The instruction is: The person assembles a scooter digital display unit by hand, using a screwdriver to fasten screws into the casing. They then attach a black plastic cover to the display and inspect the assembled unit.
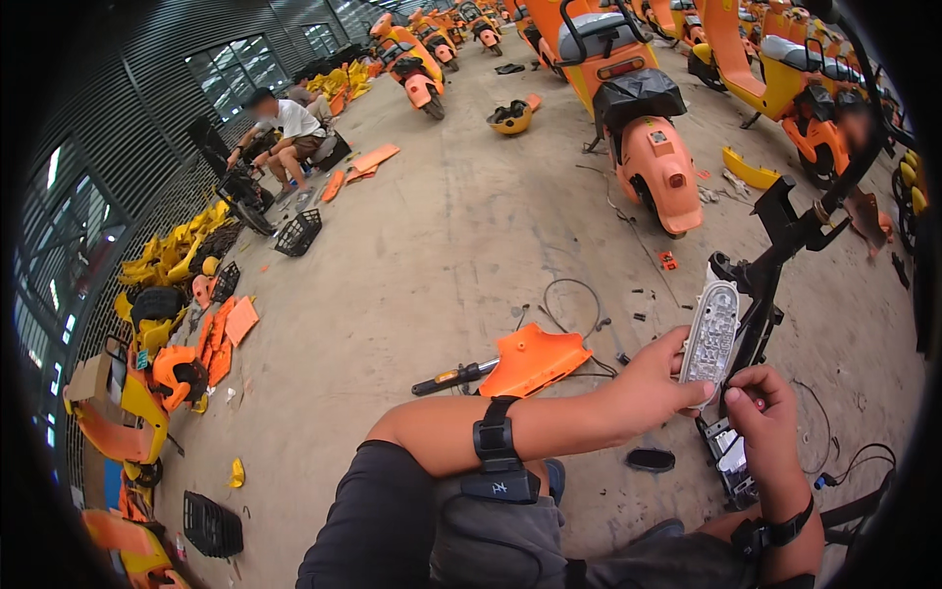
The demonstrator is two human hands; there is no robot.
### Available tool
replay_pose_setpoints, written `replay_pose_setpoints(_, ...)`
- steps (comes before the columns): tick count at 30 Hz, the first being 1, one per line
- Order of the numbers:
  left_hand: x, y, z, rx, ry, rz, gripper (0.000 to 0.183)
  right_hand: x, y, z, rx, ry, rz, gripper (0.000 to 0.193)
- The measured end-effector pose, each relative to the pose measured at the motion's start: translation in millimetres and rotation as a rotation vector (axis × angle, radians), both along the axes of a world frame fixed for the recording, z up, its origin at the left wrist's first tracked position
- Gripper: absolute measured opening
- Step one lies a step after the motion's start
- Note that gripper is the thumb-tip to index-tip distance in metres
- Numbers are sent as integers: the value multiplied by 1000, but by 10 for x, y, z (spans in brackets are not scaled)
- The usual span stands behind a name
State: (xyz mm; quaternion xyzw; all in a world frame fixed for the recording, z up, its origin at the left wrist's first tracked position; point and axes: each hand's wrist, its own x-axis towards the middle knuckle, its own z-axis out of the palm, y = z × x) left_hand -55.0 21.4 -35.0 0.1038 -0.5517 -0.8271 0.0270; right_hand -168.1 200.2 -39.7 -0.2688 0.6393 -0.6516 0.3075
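My left hand is closed round the edge of a long, clear-lensed lamp with a pale housing, its thumb across the lower end. The lamp stands upright against the black metal frame of a stripped scooter. Beside the lamp's lower end my right hand has its thumb and fingers pinched together; what lies between them is too small to name. Just below, a silver and black fitting hangs on the frame. An orange scooter panel lies on the floor, touching a black and silver stick-shaped power tool.
Loose cables, small black parts and a dark oval piece lie on the concrete. Orange scooters stand ahead. Yellow and orange panels and black baskets line the left. A person sits at the far left.
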Motion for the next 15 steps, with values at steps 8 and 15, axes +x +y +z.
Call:
replay_pose_setpoints(8,12,-55,-38,20,12,-17,53,33,-56,-45,-23,-5,13,11)
replay_pose_setpoints(15,-10,-78,1,-93,-107,69,52,-91,-97,-89,52,136,56,20)
